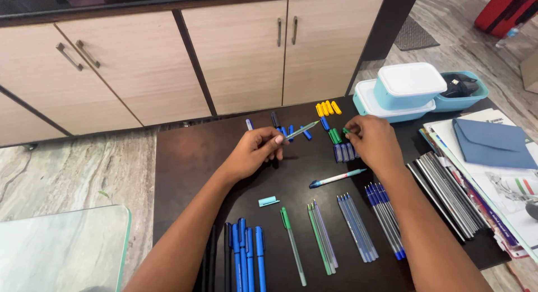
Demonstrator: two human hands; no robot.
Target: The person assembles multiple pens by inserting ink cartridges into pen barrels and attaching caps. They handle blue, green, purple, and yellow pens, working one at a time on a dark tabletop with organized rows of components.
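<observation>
On the dark brown table (pixel 179 157), sorted writing parts lie in rows, beside pale blue lidded plastic boxes (pixel 400 90) stacked at the far right edge and a pile of papers under a blue envelope (pixel 490 142). Nearer the body lie a bundle of solid blue pens (pixel 246 253), then clear-barrelled pens with blue ends (pixel 385 216), with small yellow caps (pixel 327 108) at the far side. The left hand (pixel 252 152) pinches a slim translucent green pen barrel (pixel 301 129) between thumb and fingers, lifted above the table and pointing right. It looks light, stiff and smooth, so a mid-barrel hold should suit it best. The right hand (pixel 372 141) curls its fingertips down onto the small green caps (pixel 335 136); whether it grips one I cannot tell.
</observation>
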